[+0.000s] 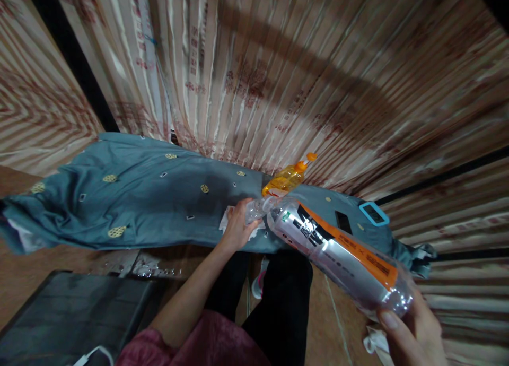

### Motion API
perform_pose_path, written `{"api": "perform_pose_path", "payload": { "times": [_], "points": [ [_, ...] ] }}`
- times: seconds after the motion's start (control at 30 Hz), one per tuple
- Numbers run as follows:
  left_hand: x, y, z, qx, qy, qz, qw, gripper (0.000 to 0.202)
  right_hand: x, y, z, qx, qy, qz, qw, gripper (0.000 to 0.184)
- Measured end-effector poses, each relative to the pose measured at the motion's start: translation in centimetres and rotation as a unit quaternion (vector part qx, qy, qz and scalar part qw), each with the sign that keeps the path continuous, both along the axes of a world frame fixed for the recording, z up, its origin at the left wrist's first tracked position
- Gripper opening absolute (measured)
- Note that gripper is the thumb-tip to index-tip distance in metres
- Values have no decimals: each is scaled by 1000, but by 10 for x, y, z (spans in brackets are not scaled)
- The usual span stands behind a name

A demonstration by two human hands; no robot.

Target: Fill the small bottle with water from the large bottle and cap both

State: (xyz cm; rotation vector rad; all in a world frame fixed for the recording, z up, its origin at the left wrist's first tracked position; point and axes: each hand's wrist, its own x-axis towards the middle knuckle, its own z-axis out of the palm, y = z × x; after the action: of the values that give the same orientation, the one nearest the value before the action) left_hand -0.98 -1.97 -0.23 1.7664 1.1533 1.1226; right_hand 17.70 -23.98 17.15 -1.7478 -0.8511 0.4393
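Observation:
A large clear plastic bottle [318, 238] with a silver and orange label slants down to the left, its neck lowest over the cloth. My right hand [415, 331] grips it by the base. Closed around a small clear cup [254, 210] is my left hand [237, 227], and the bottle's mouth meets the cup's rim. Whether liquid is flowing I cannot tell. Beneath my left hand lies a crumpled white tissue [226, 221]. Just behind the bottle's neck is an orange dish soap bottle [285, 180] with an orange cap.
A grey-green patterned cloth [151, 196] covers the narrow table. On its right are a blue-framed digital clock [374, 214] and a dark flat rectangle [343, 222]. Pleated curtains [254, 79] hang behind. A black box-like surface [75, 313] stands lower left; crumpled white tissue [377, 342] lies lower right.

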Motion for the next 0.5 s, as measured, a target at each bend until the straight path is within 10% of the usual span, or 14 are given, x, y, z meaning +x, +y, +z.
{"api": "perform_pose_path", "payload": {
  "times": [0.5],
  "points": [
    [1, -1, -4, 7, 0, 1, 1000, 56, 0, 2, 6, -1, -32, 33, 999, 75]
  ]
}}
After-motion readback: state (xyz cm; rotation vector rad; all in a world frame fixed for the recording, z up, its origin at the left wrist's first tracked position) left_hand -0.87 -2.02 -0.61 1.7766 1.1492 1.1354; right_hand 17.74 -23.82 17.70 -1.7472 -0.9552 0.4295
